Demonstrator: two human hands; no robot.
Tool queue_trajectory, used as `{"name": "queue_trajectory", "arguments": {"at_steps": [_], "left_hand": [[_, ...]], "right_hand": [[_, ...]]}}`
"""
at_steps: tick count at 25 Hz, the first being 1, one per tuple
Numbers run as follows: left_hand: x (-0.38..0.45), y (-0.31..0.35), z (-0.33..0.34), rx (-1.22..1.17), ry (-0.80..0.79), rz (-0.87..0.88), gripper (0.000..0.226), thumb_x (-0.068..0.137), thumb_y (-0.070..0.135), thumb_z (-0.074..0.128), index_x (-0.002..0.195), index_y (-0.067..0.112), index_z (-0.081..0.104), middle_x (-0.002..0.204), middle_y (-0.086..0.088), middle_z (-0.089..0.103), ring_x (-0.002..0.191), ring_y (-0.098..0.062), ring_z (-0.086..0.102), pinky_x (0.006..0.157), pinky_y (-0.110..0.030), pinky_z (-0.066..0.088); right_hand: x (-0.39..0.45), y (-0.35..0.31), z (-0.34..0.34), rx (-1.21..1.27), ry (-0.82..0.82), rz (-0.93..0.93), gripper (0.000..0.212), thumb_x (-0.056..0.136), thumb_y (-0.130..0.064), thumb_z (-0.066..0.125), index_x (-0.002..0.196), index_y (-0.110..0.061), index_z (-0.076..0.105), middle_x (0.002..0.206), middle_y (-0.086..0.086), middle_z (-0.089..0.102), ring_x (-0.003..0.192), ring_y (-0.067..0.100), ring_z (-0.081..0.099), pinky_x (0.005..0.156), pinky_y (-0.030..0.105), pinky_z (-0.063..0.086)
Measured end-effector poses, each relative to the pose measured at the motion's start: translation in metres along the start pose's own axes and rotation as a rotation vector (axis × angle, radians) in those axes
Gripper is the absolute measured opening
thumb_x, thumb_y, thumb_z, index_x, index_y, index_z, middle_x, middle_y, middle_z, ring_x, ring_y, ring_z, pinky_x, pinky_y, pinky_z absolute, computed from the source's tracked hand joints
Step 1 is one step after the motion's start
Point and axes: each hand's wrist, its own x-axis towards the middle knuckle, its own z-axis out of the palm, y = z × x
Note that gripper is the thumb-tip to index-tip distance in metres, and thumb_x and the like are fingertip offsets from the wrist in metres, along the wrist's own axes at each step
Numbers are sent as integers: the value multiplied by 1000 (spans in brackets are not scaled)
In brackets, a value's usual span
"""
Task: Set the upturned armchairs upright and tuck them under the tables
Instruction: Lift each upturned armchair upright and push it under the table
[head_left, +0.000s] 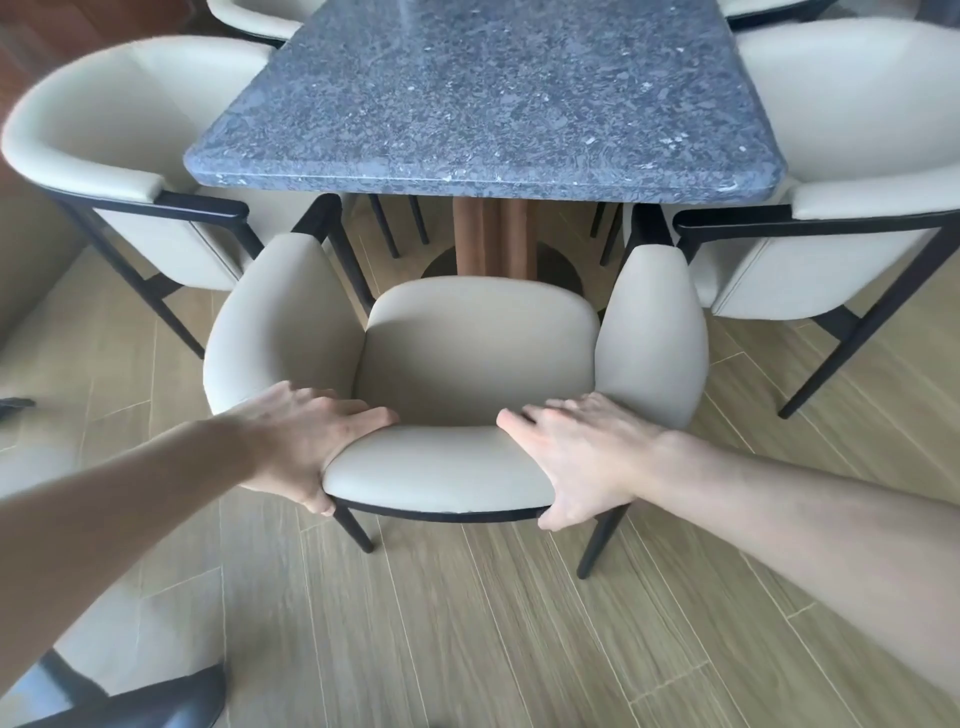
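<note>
1. The person holds the armchair by the top of its curved back; the chair stands upright on its black legs, on the floor.
2. The left hand grips the left part of the back; its fingers lie over the top and point into the chair, and its thumb curls down behind, next to the black edge.
3. The right hand grips the right part of the back in the same way; fingers over the top, thumb tucked under at the back edge.
4. Between the two hands a bare piece of the cream back shows; the hands are apart and do not touch each other.
5. Just past the fingers is the seat; past the seat is the table with its gray speckled top.
6. The two arms of the held chair reach up to the near edge of the table; the seat is not under the top; the brown table post stands just past the seat.
7. Left of the left hand, another cream chair stands at the table's side; right of the right hand a chair on the right stands the same way; both are upright.
8. Behind the left arm, down in the near corner, part of one more dark-framed chair shows; it is too blurry to tell how it stands.
</note>
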Motion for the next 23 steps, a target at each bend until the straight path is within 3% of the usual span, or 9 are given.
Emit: {"name": "queue_trajectory", "arguments": {"at_steps": [13,23], "left_hand": [[32,-30,-11,13,27,19,104,57,69,75,140,50,16,125,22,57,112,-15,58,80,-34,49],[55,-53,-19,-46,5,16,104,55,64,80,137,55,16,126,24,56,117,-14,55,90,-40,50]], "right_hand": [[31,25,0,-2,3,40,79,55,-59,74,108,-19,32,90,-1,55,87,29,63,62,37,37],[51,43,-7,1,14,57,77,57,-60,74,106,-20,31,91,-1,55,88,28,63,62,36,34]]}}
